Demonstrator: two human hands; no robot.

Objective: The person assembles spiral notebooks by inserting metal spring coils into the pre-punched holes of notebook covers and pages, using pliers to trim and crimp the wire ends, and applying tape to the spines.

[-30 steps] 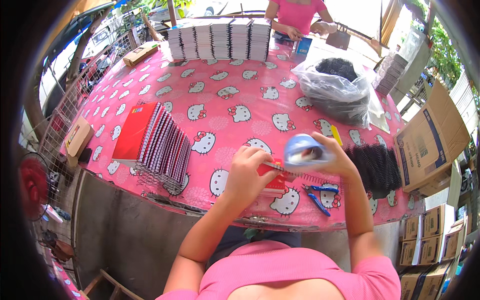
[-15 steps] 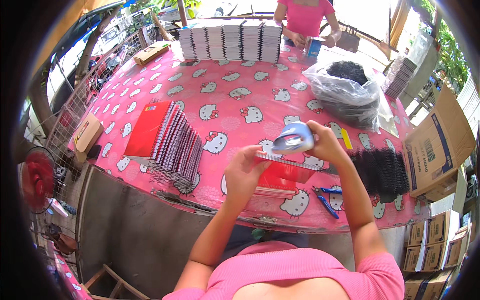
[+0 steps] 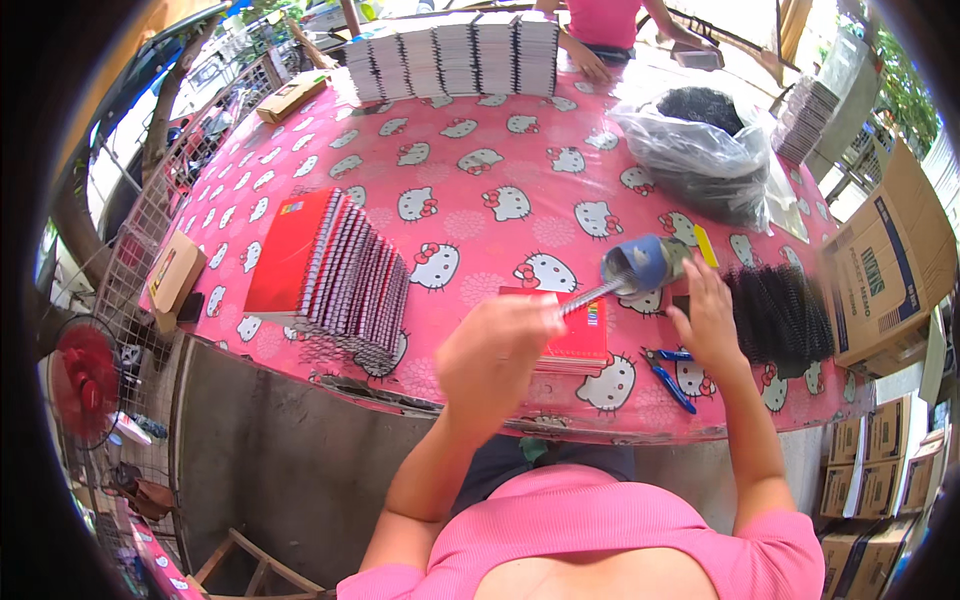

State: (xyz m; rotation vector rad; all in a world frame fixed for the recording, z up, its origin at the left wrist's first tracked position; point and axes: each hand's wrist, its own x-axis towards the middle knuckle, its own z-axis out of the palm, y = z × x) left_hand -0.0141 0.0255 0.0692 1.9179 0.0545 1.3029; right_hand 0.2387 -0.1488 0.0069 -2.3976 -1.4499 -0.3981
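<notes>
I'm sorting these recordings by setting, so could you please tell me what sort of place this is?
Probably an open-air notebook-binding workspace, judging by the stacked red spiral notebooks, the black coils and the blue-handled cutters.

The worktop (image 3: 460, 190) is showing white cat faces on pink. Notebooks (image 3: 578, 344) are showing red, pliers (image 3: 674, 388) blue, coils (image 3: 780, 318) black.

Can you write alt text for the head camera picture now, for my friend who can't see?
A person's left hand holds a spiral-edged thing toward a hollow blue thing, the right hand open nearby. On the pink table are stacked red notebooks, blue pliers and black coils.
</notes>
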